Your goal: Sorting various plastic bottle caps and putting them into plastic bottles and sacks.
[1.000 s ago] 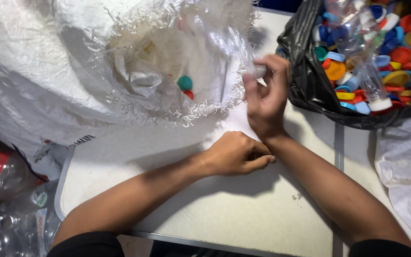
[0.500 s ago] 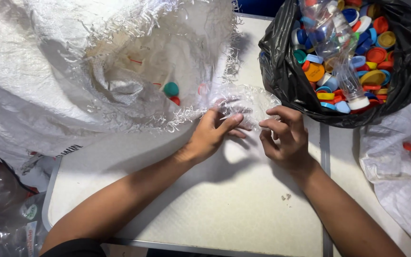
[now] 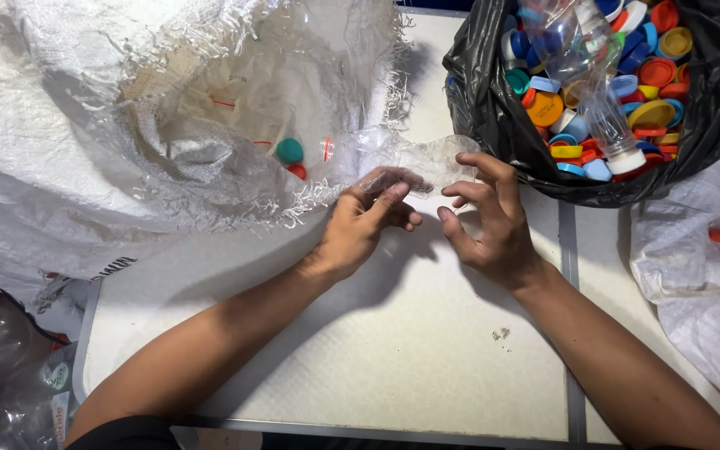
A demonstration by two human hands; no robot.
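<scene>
My left hand (image 3: 366, 218) and my right hand (image 3: 487, 218) meet over the white table (image 3: 393, 350), both pinching a crumpled clear plastic bottle (image 3: 414, 160) that lies between the sack and the black bag. The left fingers press on its left part, the right fingers curl at its right end. A big white woven sack (image 3: 85, 125) lies open at the left, with clear bottles, a green cap (image 3: 289, 150) and a red cap (image 3: 297, 171) at its frayed mouth.
A black bag (image 3: 493, 108) at the back right is full of coloured bottle caps (image 3: 639, 100), with clear bottles (image 3: 593, 75) lying on top. More white sacking (image 3: 693, 275) lies at the right. Crushed bottles (image 3: 2, 392) sit low at the left, off the table.
Both hands have shifted left and up to the clear bottle at the sack's mouth. A second ago the right hand was reaching at the black bag while the left rested on the table.
</scene>
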